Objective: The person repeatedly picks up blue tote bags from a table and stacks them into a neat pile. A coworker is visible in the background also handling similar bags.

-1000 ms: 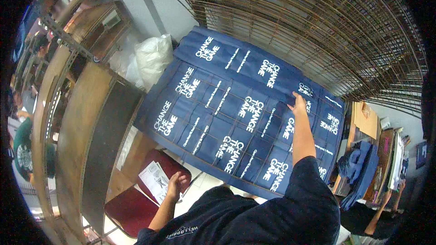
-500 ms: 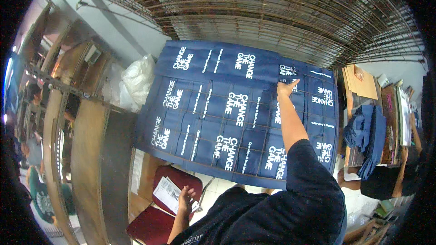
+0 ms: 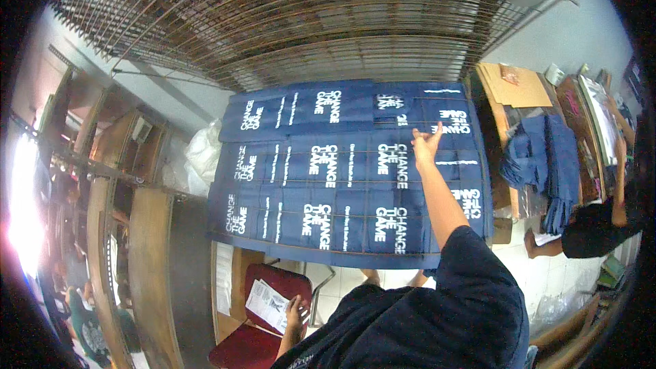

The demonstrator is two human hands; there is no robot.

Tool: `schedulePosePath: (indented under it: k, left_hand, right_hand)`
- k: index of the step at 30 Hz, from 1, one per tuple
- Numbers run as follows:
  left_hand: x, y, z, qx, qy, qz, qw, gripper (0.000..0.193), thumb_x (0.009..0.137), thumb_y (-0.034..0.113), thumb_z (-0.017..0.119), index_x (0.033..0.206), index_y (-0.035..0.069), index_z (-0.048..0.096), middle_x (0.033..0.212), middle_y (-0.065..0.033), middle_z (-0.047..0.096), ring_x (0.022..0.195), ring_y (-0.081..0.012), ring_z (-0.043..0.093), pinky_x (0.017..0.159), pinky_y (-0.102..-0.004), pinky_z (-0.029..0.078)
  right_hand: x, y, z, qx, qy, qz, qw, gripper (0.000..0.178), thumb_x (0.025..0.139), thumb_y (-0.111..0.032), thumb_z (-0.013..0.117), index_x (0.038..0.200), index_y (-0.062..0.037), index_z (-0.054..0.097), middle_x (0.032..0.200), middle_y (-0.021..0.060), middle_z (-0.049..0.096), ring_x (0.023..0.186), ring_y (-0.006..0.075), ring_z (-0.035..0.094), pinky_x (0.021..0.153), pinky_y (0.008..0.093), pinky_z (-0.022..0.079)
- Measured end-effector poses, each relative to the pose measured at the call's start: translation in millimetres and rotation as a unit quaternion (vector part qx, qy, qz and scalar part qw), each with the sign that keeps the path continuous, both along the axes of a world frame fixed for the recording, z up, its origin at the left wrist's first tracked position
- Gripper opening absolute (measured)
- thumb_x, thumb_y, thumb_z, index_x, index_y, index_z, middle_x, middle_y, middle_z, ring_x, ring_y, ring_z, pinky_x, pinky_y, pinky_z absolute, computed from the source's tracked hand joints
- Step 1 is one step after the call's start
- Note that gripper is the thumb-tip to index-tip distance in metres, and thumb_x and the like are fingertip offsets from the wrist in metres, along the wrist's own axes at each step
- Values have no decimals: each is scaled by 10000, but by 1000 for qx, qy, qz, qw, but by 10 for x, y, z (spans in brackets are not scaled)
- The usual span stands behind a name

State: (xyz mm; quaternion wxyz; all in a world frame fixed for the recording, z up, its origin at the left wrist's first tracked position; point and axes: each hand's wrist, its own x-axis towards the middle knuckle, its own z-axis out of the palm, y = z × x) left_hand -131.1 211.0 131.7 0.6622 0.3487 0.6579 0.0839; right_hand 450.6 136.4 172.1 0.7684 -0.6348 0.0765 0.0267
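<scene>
Dark blue fabric panels (image 3: 355,164) with white printed lettering lie in rows ahead of me, thin rack wires crossing among them. Over their right part reaches my right hand (image 3: 426,143), its fingers apart and nothing in it; whether it touches the fabric I cannot tell. Just left of and beyond that hand, one panel's print (image 3: 388,104) looks broken up, as if folded or overlapped. My left hand (image 3: 294,313) hangs low, holding nothing I can see, its fingers loosely apart. Behind it in the view are printed papers (image 3: 266,304) on a dark red chair (image 3: 249,345).
A stack of wire rack shelves (image 3: 287,27) rises tilted beyond the panels. To the right, blue cloth pieces (image 3: 547,164) and brown cardboard (image 3: 514,85) rest near another person's arm (image 3: 618,178). Wooden shelving (image 3: 150,266) and a white plastic bag (image 3: 203,157) are at left.
My view has shifted, so the panels appear farther left. My right hand has moved away from the broken-up print, toward the right and nearer me. The left hand stays low by the chair.
</scene>
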Motion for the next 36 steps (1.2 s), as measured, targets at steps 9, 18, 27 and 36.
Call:
schedulePosePath:
  k: [9,18,27,36]
  left_hand:
    - [-566,-580,-1047,244,168,-482,825,397,765,278,669,998,2,506,732,-108,596,574,-166,544,495,-294,420]
    - [201,-615,-1444,371,29,-662,650,433,772,307,645,1059,14,506,792,-107,607,655,-177,574,546,-305,453]
    - [1246,-1168,-1162,89,-67,-468,877,501,792,322,622,1162,16,480,836,-128,621,790,-171,602,666,-299,466]
    - [911,-640,-1402,241,-10,-628,740,440,802,238,609,1163,22,479,982,-183,587,871,-219,589,672,-333,472]
  right_hand:
    - [114,-3083,-49,-26,-57,-240,969,562,792,-22,598,1280,-95,330,687,-7,448,524,82,429,481,228,410]
    - [-1463,-6186,-2526,-430,91,-285,852,473,759,-177,613,1165,-8,440,851,133,575,651,187,562,588,301,467]
    - [-2913,-6572,-3908,-387,299,244,837,313,665,-223,722,852,-30,561,721,127,596,559,248,580,578,369,507]
    - [-1251,-6118,-1836,-222,158,-204,940,426,740,-209,632,1114,-48,509,898,161,604,766,268,594,674,334,480]
